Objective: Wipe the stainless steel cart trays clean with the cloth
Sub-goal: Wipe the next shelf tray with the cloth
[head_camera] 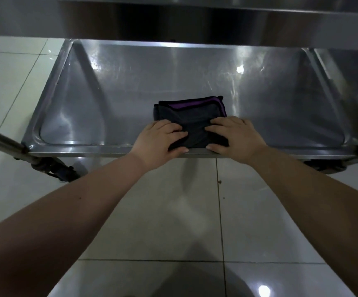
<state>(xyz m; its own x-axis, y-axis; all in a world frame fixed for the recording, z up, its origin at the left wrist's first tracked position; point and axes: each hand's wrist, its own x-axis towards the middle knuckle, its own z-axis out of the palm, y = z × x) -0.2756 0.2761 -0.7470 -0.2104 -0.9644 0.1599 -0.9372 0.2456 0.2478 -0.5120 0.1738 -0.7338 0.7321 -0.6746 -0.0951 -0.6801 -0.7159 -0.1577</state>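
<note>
A dark grey cloth [193, 116] with a purple stripe lies folded at the near edge of the lower stainless steel cart tray [131, 86]. My left hand [158, 140] grips the cloth's near left corner, fingers curled on top and thumb at the tray's front rim. My right hand [233, 137] grips the near right corner the same way. The cloth's near end bunches between both hands and drapes over the rim.
An upper steel tray [173, 18] overhangs the lower one at the top of the view. A cart leg tube [0, 137] and a caster wheel [60, 170] stand at the left. Glossy white floor tiles [163, 221] spread under my arms.
</note>
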